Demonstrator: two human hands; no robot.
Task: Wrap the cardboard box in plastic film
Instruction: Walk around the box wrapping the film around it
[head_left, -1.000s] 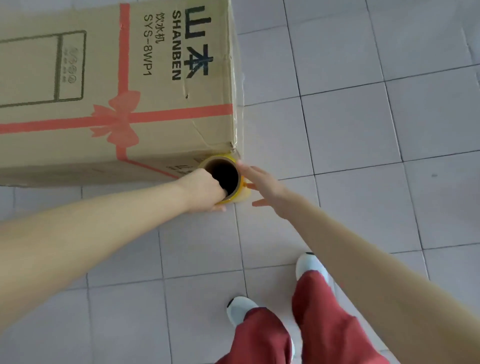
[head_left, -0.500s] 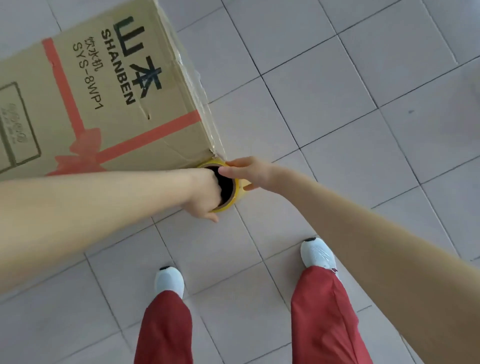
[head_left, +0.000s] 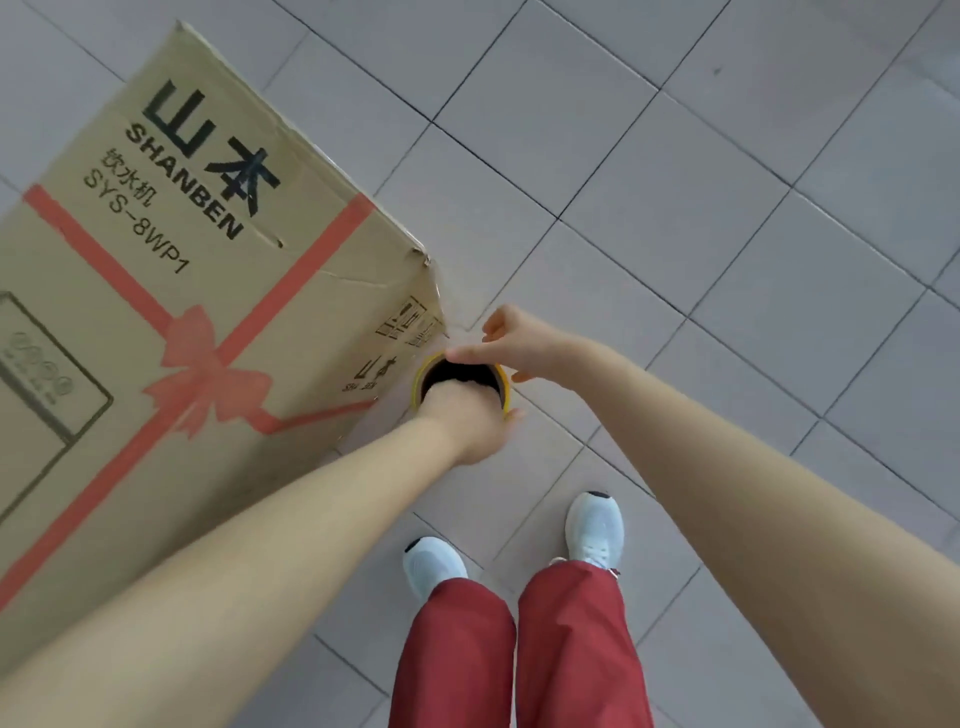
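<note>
Cardboard box (head_left: 208, 260) has a torn corner (head_left: 428, 260) beside the film roll (head_left: 416, 384), which may snag the film. Left hand (head_left: 467, 423) grips the roll; right hand (head_left: 519, 340) hold unclear.

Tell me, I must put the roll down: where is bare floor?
Bare tiled floor lies beyond the corner of the cardboard box and right of the right hand. Crowded: that corner, where it and the left hand hold the film roll; also around the shoes.

One cardboard box (head_left: 156, 312), one film roll (head_left: 503, 387), two hands (head_left: 470, 431) (head_left: 519, 343), two shoes (head_left: 434, 566) (head_left: 595, 530)
</note>
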